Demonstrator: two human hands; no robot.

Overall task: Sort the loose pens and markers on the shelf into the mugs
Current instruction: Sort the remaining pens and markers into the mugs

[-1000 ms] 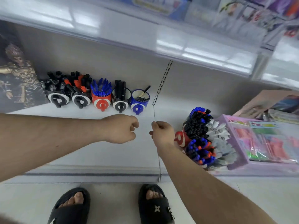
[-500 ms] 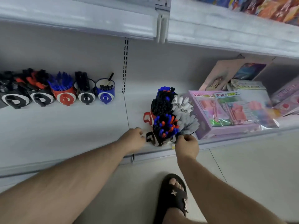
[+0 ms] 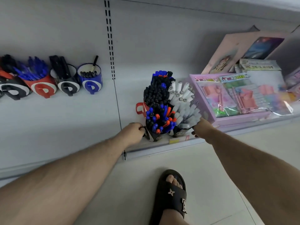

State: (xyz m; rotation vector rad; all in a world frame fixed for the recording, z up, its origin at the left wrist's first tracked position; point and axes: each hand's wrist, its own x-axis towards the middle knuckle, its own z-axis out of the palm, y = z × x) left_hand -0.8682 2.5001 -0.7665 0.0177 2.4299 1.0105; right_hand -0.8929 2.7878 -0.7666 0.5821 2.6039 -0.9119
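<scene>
Relative to the earlier views, both hands are now at the mug cluster at the shelf front. The left hand point(image 3: 135, 131), previously resting on the shelf edge just left of the cluster, now curls its fingers round the handle of the black mug point(image 3: 155, 135). The right hand point(image 3: 202, 128), previously below the shelf lip, is now raised against the grey-marker mug point(image 3: 181, 131), gripping its right side.

Cool, even light fell from overhead, dimming toward the shelf's back wall point(image 3: 48, 30). Glare flashed off the plastic wrap point(image 3: 279, 109) at right. The wide lens bowed the shelf edge point(image 3: 162, 148), and motion blur softened both forearms and the packets at far right.
</scene>
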